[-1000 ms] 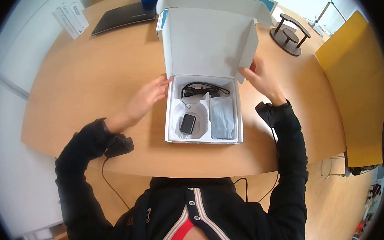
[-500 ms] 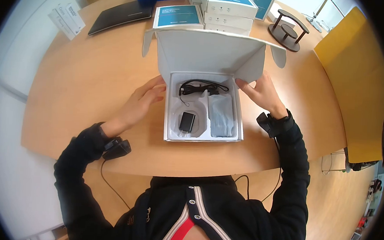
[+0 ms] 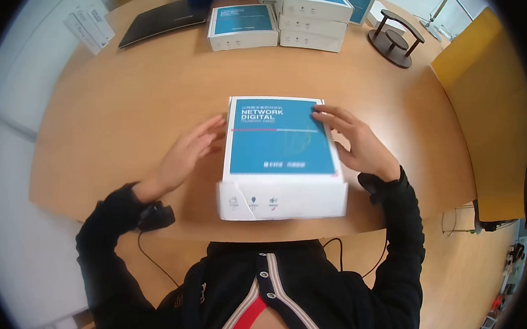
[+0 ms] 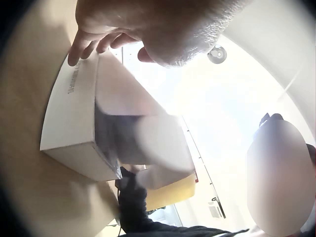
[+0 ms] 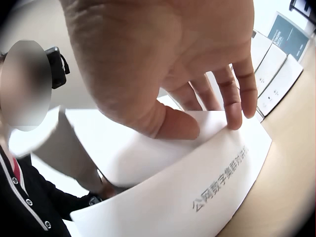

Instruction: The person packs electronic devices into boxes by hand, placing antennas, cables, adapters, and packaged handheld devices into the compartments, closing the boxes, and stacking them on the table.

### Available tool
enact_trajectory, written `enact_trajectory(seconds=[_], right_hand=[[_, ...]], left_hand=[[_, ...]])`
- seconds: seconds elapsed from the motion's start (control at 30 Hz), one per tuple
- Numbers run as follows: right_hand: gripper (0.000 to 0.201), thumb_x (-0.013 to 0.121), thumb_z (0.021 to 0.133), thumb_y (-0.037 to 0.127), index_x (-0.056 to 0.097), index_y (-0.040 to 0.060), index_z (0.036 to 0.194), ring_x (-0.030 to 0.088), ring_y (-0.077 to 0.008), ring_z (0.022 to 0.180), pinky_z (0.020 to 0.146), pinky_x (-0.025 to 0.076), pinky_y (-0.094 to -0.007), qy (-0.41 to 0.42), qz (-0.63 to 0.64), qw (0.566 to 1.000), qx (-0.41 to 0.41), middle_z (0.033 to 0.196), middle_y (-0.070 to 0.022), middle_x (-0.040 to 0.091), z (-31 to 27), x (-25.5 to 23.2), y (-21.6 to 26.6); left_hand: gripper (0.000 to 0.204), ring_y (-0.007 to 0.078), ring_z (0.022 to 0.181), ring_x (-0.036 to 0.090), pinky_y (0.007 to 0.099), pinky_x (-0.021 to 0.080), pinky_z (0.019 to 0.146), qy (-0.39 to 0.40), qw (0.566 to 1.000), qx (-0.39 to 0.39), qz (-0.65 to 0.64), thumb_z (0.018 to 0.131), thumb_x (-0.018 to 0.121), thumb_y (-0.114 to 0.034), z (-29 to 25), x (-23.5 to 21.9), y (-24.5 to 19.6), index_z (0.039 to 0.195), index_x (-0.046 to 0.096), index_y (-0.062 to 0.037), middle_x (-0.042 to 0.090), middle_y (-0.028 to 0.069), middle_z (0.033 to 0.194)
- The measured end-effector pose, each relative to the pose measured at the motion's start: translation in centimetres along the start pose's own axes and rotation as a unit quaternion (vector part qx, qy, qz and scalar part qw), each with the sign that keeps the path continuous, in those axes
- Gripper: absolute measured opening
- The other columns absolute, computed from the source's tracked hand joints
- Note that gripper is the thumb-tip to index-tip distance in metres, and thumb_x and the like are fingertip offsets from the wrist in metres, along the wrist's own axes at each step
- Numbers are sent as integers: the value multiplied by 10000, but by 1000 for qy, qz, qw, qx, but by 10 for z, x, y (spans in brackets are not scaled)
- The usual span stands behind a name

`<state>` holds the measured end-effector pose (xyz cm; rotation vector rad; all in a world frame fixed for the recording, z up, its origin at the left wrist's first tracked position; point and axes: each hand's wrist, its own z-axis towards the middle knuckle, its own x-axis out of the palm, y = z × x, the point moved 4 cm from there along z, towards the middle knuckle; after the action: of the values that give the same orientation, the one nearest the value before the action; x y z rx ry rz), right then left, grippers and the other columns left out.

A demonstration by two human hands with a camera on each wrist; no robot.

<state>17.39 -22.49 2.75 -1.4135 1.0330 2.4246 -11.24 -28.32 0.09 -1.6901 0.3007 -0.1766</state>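
A white box with a blue printed lid point(image 3: 283, 135) lies in front of the person, its lid over the tray and the front flap point(image 3: 282, 199) hanging out over the near side. The left hand point(image 3: 182, 153) is at the box's left side, fingers loosely extended; in the left wrist view its fingertips touch the side wall point(image 4: 69, 108). At the lid's right edge the right hand point(image 3: 361, 143) rests its fingers, loosely bent. The right wrist view shows that hand point(image 5: 168, 64) over the side wall point(image 5: 197, 192), with a gap under the lid.
Behind stand a similar box point(image 3: 243, 27), several stacked boxes point(image 3: 311, 25), a black laptop point(image 3: 166, 23) and a dark wooden stand point(image 3: 394, 43). A white sign point(image 3: 89, 27) is at the far left, a yellow panel point(image 3: 489, 118) at the right.
The raised lid has swung down toward the person, hiding the charger, cable and wrapped item. The right hand has moved nearer with it; the left hand has shifted slightly down.
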Motion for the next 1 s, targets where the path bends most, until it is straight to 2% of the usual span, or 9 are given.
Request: enact_trajectory(seconds=[0.03,0.2,0.33,0.4,0.5,0.67,0.77,0.87,1.0], right_hand=[[527,540,687,-62,538,24,1208,565,-331,1000,833,487,-349,-7,-39,999,-10,1270,-163,491,-5,5,1],[507,487,684,-67,507,-87,1190,559,-325,997,869,458,-344,22,-173,985,6,1333,-178,443,-17,24,12],[552,497,713,-103,455,-50,1261,591,-332,927,818,496,-353,-35,-167,985,23,1264,-184,502,-27,24,21],[513,522,808,10,388,-42,1301,590,-335,939,797,485,-374,-62,-56,982,169,1153,-233,548,-42,19,27],[539,579,861,128,348,-25,1323,603,-340,913,755,493,-392,-82,-1,967,240,1027,-224,593,-69,20,50],[677,656,833,201,297,-83,1333,575,-300,715,675,479,-370,-65,59,969,229,840,-177,575,-96,46,68],[697,656,832,199,278,-87,1344,580,-302,729,673,477,-365,-47,86,957,274,846,-183,576,-100,51,77],[709,656,833,198,265,-83,1353,582,-299,730,670,477,-360,-56,88,959,265,850,-183,575,-101,53,76],[720,660,827,157,241,-76,1364,584,-288,735,666,479,-351,-52,85,962,253,872,-171,575,-101,52,72]], left_hand=[[506,216,1235,415,327,329,1018,-6,999,-37,13,976,315,-243,-7,0,2,1406,242,14,352,139,1412],[512,231,1202,452,335,353,1000,33,995,-39,84,966,390,-224,-47,19,18,1398,253,15,422,147,1342],[542,256,1028,572,330,452,867,-24,978,0,209,914,524,-161,-65,38,17,1365,297,36,524,187,1195],[551,263,971,596,332,473,824,-49,968,10,245,900,544,-149,-71,45,22,1359,305,41,543,199,1154],[556,272,882,615,337,489,757,-101,953,65,276,882,568,-133,-77,51,29,1348,322,44,577,207,1066],[517,306,842,617,372,491,732,-139,926,100,338,886,531,-102,-82,58,22,1348,341,30,592,219,1015],[501,341,816,604,390,484,715,-143,900,161,378,884,502,-79,-81,60,24,1346,343,33,587,226,985],[506,356,796,581,400,470,694,-105,907,141,382,875,499,-74,-80,65,16,1343,344,40,579,230,942],[531,353,787,565,402,455,682,-123,893,163,401,856,526,-81,-77,64,12,1340,348,44,570,227,897]])
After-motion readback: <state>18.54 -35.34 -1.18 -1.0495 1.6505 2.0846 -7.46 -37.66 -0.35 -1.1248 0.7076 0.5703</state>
